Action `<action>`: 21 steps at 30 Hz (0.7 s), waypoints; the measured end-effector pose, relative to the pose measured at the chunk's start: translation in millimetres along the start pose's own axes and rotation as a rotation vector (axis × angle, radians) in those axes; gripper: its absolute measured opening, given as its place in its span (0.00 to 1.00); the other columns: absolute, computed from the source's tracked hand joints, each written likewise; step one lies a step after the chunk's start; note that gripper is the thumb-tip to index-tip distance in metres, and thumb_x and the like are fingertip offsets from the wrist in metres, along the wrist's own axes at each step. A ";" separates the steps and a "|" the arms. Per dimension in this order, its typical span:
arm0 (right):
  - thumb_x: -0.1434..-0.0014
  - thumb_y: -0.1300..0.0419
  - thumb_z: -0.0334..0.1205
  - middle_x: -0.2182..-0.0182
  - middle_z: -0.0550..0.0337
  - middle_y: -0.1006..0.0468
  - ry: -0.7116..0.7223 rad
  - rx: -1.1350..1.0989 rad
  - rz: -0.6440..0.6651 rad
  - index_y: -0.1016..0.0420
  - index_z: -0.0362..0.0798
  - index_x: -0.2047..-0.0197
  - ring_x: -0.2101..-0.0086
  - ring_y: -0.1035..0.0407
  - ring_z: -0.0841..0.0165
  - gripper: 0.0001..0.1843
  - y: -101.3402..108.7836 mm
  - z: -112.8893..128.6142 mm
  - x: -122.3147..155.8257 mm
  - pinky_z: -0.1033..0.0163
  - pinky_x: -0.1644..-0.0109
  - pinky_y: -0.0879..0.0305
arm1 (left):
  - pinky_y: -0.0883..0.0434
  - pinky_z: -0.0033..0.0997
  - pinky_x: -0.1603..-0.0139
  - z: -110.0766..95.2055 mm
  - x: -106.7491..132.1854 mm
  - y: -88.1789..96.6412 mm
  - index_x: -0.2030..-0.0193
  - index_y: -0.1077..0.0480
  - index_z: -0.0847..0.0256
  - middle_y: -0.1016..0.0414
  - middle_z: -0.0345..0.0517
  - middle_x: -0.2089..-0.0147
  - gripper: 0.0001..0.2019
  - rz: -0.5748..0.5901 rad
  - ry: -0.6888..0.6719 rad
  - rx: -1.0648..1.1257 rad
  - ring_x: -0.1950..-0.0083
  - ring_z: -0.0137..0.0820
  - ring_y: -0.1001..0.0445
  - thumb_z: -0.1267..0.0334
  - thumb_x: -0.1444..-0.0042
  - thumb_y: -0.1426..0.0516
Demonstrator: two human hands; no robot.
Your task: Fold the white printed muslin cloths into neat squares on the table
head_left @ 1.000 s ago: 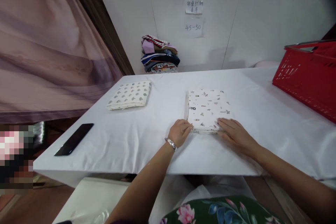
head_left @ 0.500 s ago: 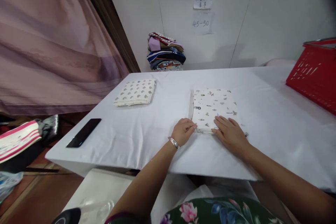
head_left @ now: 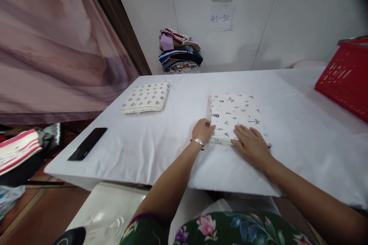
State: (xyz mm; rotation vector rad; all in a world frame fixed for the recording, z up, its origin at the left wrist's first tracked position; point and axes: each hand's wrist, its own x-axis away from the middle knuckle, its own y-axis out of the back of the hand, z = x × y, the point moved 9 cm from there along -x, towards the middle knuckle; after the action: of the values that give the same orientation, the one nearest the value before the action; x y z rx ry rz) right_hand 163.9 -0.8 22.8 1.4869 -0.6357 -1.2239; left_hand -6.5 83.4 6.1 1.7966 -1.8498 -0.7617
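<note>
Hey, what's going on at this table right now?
A person is working on a folded patterned cloth lying on the white table. The left hand is curled against its near left corner; whether it grips is hard to tell. The right hand lies flat and open on its near edge. A second folded cloth sits farther left, a dark phone near the table's left edge, a red basket at right, and a pile of clothes by the wall.
</note>
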 end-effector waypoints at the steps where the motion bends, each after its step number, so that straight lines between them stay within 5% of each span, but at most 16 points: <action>1: 0.38 0.55 0.49 0.45 0.53 0.34 -0.011 -0.015 0.006 0.36 0.50 0.46 0.43 0.45 0.59 0.22 0.3 -1.1 0.0 0.46 0.43 0.48 | 0.34 0.30 0.66 0.8 1.3 -0.7 0.68 0.32 0.58 0.28 0.42 0.64 0.07 -0.012 -0.007 0.000 0.65 0.30 0.30 0.58 0.51 0.42; 9: 0.36 0.59 0.49 0.50 0.59 0.29 -0.055 -0.236 0.207 0.31 0.56 0.51 0.47 0.39 0.58 0.20 12.0 -5.9 -19.1 0.49 0.48 0.40 | 0.37 0.28 0.69 4.1 3.4 0.6 0.72 0.36 0.58 0.31 0.39 0.68 0.08 -0.032 -0.026 -0.003 0.69 0.28 0.32 0.57 0.50 0.43; 13: 0.36 0.62 0.51 0.46 0.57 0.32 -0.053 -0.313 0.265 0.35 0.55 0.46 0.44 0.43 0.59 0.24 14.8 1.9 -44.1 0.49 0.45 0.43 | 0.37 0.27 0.68 4.2 4.2 0.9 0.72 0.36 0.59 0.32 0.38 0.69 0.08 -0.033 -0.015 0.003 0.69 0.27 0.32 0.58 0.50 0.43; 18: 0.39 0.63 0.59 0.36 0.50 0.54 0.003 -0.248 0.387 0.49 0.46 0.36 0.37 0.64 0.59 0.34 -22.1 12.0 -61.7 0.46 0.38 0.60 | 0.38 0.26 0.68 3.9 5.9 2.0 0.72 0.36 0.59 0.32 0.38 0.70 0.08 -0.040 -0.018 0.008 0.69 0.26 0.33 0.58 0.49 0.44; 21: 0.39 0.65 0.60 0.35 0.51 0.58 0.040 -0.171 0.412 0.52 0.45 0.35 0.37 0.68 0.61 0.37 -41.1 13.5 -60.2 0.47 0.37 0.64 | 0.38 0.26 0.68 5.0 5.5 1.1 0.71 0.36 0.59 0.32 0.38 0.69 0.07 -0.025 -0.025 0.005 0.69 0.26 0.33 0.59 0.47 0.45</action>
State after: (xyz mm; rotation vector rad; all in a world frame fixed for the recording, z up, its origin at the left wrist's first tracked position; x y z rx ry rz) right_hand 122.8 58.9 7.1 1.1637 -0.7474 -0.9031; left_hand -10.9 78.3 2.8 1.8244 -1.8498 -0.7934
